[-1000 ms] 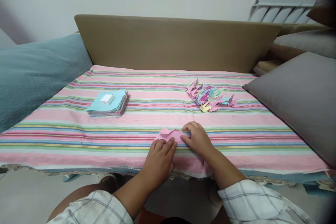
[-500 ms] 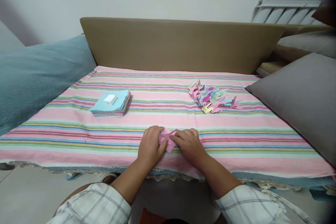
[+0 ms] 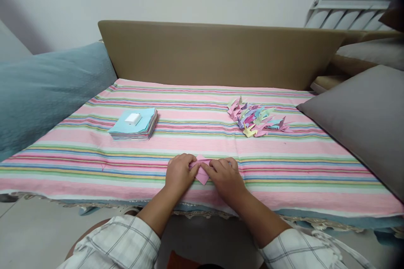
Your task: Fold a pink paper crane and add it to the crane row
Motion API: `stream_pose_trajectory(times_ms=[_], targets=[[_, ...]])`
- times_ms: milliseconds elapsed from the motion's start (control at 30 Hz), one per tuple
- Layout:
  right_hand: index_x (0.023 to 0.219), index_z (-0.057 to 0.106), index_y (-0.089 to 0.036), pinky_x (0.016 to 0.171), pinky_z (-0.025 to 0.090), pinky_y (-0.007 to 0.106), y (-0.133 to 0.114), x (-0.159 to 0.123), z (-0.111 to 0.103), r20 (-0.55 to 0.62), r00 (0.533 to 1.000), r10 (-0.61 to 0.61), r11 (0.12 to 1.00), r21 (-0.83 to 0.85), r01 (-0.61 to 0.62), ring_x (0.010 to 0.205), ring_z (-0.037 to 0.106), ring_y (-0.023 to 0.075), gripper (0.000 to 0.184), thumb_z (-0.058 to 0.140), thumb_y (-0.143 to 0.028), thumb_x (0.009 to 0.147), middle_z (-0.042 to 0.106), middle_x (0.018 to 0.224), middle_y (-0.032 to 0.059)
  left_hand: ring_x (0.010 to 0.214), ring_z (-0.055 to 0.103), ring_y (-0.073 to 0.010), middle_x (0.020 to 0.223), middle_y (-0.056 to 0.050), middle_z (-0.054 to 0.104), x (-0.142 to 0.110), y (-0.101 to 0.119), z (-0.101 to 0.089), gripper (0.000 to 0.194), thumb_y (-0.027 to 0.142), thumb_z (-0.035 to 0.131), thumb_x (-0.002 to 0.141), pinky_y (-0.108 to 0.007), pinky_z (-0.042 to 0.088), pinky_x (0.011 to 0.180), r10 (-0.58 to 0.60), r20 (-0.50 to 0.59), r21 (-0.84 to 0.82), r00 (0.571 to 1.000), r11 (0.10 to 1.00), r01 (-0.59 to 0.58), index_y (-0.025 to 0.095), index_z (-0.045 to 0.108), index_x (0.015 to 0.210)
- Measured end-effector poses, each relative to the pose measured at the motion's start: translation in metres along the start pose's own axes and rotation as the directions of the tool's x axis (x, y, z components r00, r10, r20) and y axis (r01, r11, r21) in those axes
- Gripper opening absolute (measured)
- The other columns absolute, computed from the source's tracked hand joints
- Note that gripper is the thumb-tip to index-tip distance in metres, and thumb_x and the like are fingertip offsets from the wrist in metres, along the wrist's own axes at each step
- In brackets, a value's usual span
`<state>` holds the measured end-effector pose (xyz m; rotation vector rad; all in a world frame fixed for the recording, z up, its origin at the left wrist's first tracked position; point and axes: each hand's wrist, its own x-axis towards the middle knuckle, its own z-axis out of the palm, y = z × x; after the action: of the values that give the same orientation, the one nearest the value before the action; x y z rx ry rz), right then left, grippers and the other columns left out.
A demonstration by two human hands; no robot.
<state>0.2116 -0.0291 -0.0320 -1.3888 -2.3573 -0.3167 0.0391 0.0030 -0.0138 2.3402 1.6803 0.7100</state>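
Observation:
A small piece of pink origami paper [image 3: 202,176], partly folded, lies on the striped cloth close to the front edge. My left hand [image 3: 179,172] grips its left side, thumb and fingers closed on the paper. From the other side my right hand [image 3: 226,176] pinches it, the thumb pressing near the middle beside the left thumb. Creases show on the paper, and its lower corner points toward me. The fingers cover both of its side parts.
Folded paper cranes [image 3: 252,118] in many colours are heaped at the back right. At left stands a stack of square paper [image 3: 148,119] with a small white block [image 3: 133,119] on top. A grey cushion [image 3: 362,122] and a blue cushion [image 3: 53,92] flank the striped cloth [image 3: 195,134].
Both thumbs have come together at the paper's middle. The right hand's grip has shifted, and the paper looks flatter, its lower part more diamond-shaped.

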Motion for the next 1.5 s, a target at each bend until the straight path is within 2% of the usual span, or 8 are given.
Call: stream_pose_trajectory(times_ms=[333,567,733,967,1133,1333,1500], targets=[[0.119,0.054,-0.03,0.087,0.025,0.04,-0.01,-0.002,0.004,-0.007,0.999,0.045,0.999,-0.023,-0.045,0.089,0.047,0.0211,0.033,0.048,-0.02,0.088,0.06,0.095,0.0057,0.07,0.056,-0.016,0.069,0.001,0.061,0.0,0.002,-0.005,0.013,0.032,0.055,0.081,-0.027,0.035,0.065,-0.02,0.034,-0.011,0.999,1.0,0.021,0.02,0.059,0.076],[0.12,0.053,-0.031,0.087,0.024,0.041,-0.012,-0.002,0.004,-0.011,0.999,0.046,0.997,-0.055,-0.046,0.087,0.047,0.0212,0.033,0.046,-0.02,0.089,0.06,0.094,0.0061,0.072,0.055,-0.0163,0.072,-0.001,0.061,0.0,0.002,-0.004,0.013,0.029,0.053,0.082,-0.028,0.035,0.067,0.003,0.039,0.076,0.999,0.997,-0.006,0.02,0.059,0.074],[0.115,0.055,-0.028,0.085,0.024,0.041,-0.011,-0.002,0.004,-0.033,0.999,0.027,0.997,-0.078,-0.029,0.085,0.046,0.0204,0.028,0.045,-0.021,0.09,0.061,0.091,0.0055,0.075,0.056,-0.0155,0.077,-0.001,0.061,-0.001,-0.005,-0.007,0.01,0.023,0.053,0.082,-0.026,0.038,0.067,0.052,0.077,0.011,0.996,0.999,-0.053,0.021,0.062,0.077],[0.098,0.061,-0.022,0.076,0.028,0.034,-0.004,0.001,-0.003,-0.089,0.996,-0.009,1.0,-0.017,0.008,0.082,0.046,0.0188,0.021,0.043,-0.018,0.091,0.06,0.09,0.0059,0.076,0.056,-0.0155,0.077,-0.002,0.061,-0.004,-0.01,-0.009,0.014,0.019,0.052,0.083,-0.026,0.04,0.069,0.129,0.086,0.031,0.988,0.991,-0.132,0.021,0.065,0.079],[0.111,0.059,-0.023,0.075,0.029,0.033,0.007,0.003,-0.002,-0.161,0.987,0.008,0.999,-0.034,-0.014,0.087,0.045,0.0195,0.027,0.044,-0.015,0.09,0.059,0.102,0.007,0.075,0.056,-0.0151,0.075,-0.002,0.061,-0.005,-0.008,-0.01,0.016,0.02,0.052,0.084,-0.026,0.04,0.069,0.153,0.087,0.065,0.984,0.985,-0.159,0.021,0.067,0.078],[0.104,0.062,-0.024,0.073,0.028,0.032,0.015,0.001,0.005,-0.159,0.987,-0.005,1.0,-0.03,0.0,0.083,0.044,0.018,0.021,0.053,-0.017,0.087,0.06,0.098,0.0041,0.078,0.058,-0.0152,0.08,-0.003,0.062,-0.005,-0.013,-0.01,0.014,0.021,0.055,0.084,-0.025,0.042,0.069,0.169,0.094,0.041,0.981,0.984,-0.174,0.022,0.069,0.083],[0.103,0.063,-0.025,0.072,0.027,0.031,0.016,0.001,0.009,-0.147,0.989,-0.002,1.0,-0.025,-0.001,0.082,0.043,0.0176,0.021,0.055,-0.017,0.085,0.06,0.096,0.0035,0.081,0.058,-0.0165,0.083,-0.004,0.064,-0.005,-0.019,-0.011,0.019,0.021,0.054,0.085,-0.027,0.043,0.071,0.229,0.134,0.068,0.964,0.968,-0.24,0.025,0.071,0.092]])
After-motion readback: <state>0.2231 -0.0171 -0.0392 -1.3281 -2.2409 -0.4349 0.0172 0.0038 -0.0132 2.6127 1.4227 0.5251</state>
